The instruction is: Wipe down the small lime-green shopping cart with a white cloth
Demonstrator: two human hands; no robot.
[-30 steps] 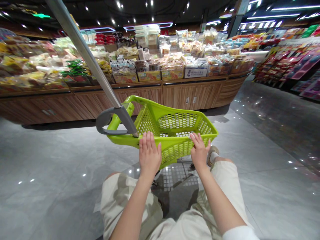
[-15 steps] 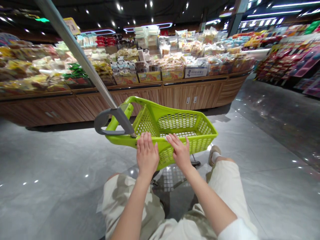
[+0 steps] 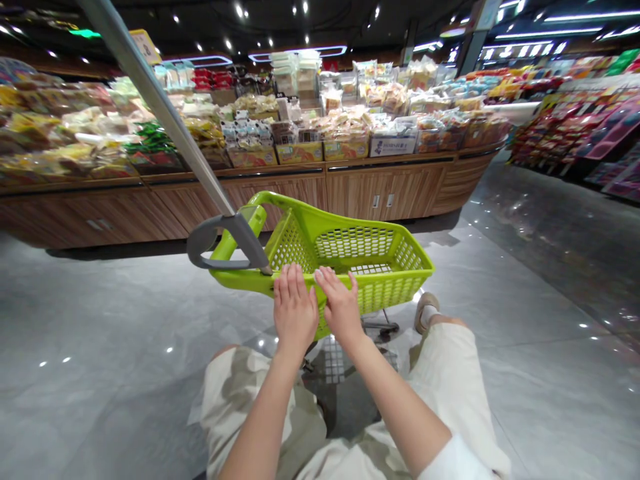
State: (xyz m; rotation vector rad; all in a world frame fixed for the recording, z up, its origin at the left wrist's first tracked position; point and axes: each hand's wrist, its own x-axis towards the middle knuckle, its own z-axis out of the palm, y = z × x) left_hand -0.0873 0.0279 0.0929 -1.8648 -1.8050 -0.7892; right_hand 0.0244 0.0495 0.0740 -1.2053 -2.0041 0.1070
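Observation:
A lime-green plastic shopping cart basket (image 3: 357,243) with mesh walls stands right in front of me on small wheels. My left hand (image 3: 295,310) lies over its near rim, fingers curled on the plastic. Just beside it, my right hand (image 3: 341,305) rests on the same rim, close to the left one. A long metal pole (image 3: 165,113) with a grey loop handle (image 3: 223,243) rises from the basket's left corner. The basket holds nothing that I can see.
A wood-fronted display counter (image 3: 380,193) piled with packaged snacks (image 3: 340,127) curves ahead of me. Shelves of colourful goods (image 3: 575,127) stand at the right. Grey polished floor (image 3: 125,320) surrounds the cart. My beige shorts and a shoe (image 3: 426,312) show below.
My right hand has slid left along the rim, from the basket's right part to beside my left hand. The left hand and the cart have barely moved.

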